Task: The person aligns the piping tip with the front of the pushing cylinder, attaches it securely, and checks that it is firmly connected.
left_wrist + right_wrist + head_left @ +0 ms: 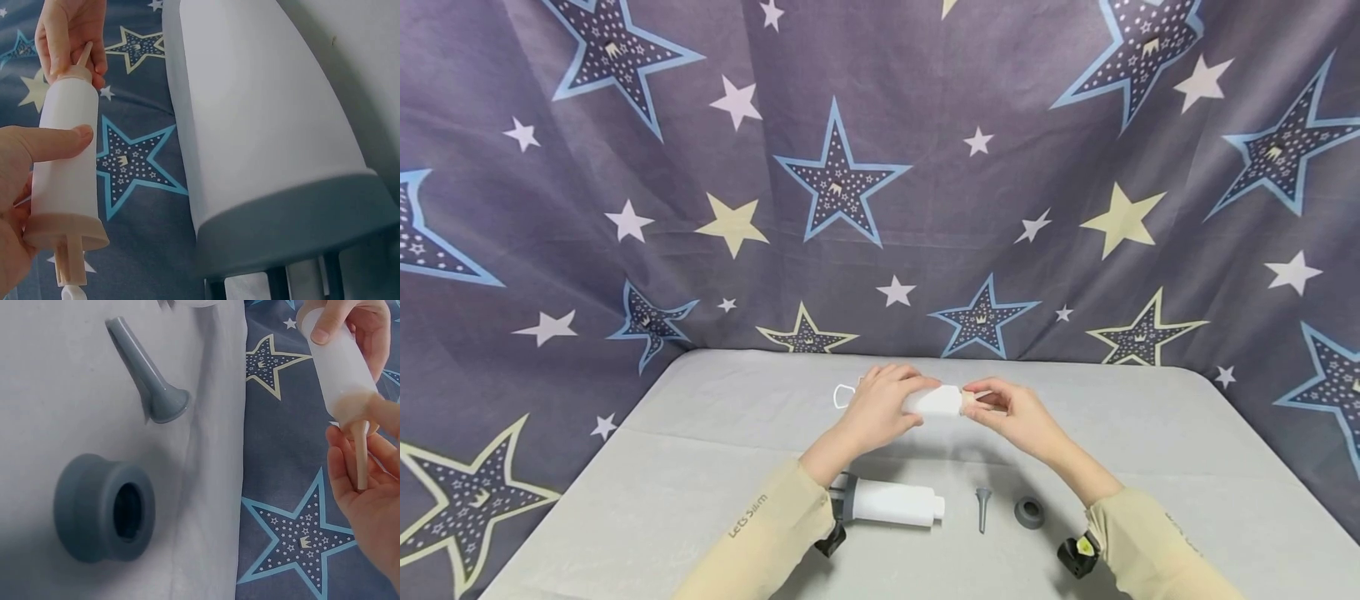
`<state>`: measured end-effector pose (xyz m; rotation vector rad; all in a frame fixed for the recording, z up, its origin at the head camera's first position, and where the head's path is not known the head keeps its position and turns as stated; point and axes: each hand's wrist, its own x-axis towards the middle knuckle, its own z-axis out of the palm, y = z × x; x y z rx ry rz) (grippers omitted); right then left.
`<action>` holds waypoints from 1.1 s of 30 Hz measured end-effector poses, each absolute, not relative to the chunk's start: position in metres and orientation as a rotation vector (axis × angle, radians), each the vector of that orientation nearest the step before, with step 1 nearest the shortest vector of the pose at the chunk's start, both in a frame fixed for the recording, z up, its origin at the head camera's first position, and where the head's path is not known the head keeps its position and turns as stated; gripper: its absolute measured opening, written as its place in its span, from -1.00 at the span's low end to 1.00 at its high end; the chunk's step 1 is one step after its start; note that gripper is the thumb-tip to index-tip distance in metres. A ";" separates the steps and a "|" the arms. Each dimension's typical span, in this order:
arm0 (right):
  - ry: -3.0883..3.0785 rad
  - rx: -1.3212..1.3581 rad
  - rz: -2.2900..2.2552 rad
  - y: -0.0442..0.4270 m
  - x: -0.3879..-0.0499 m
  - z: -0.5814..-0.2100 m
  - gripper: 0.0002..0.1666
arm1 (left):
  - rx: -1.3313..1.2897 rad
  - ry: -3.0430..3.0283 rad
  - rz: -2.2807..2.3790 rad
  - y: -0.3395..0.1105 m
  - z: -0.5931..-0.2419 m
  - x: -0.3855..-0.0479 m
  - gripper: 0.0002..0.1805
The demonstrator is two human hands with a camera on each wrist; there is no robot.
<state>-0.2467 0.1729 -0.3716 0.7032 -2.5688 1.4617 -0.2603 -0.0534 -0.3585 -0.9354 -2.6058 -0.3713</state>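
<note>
As I look on remotely, a purple-grey star-printed cloth (925,200) hangs behind a pale grey table (1150,450), on whose near half a white cylinder with a dark grey collar (895,503) lies on its side. Above the far half, I see the left hand (886,404) with its fingers and thumb curled round a second white plastic-looking cylinder with beige ends (942,401), while the right hand (1018,414) pinches the narrow-spouted beige nozzle (360,447) at one end. Smaller still, a squat dark grey ring (1029,512) and a slim grey nozzle flared at one end (982,508) lie near each other on the table.
</note>
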 end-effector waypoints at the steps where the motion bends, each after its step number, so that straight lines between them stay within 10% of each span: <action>1: -2.566 0.710 1.463 0.172 -0.243 -0.367 -0.61 | -0.935 -2.607 -0.371 -0.054 -0.359 -0.261 -0.41; 33: -2.608 0.665 1.431 0.168 -0.228 -0.352 -0.71 | -0.984 -2.565 -0.420 -0.053 -0.360 -0.257 -0.42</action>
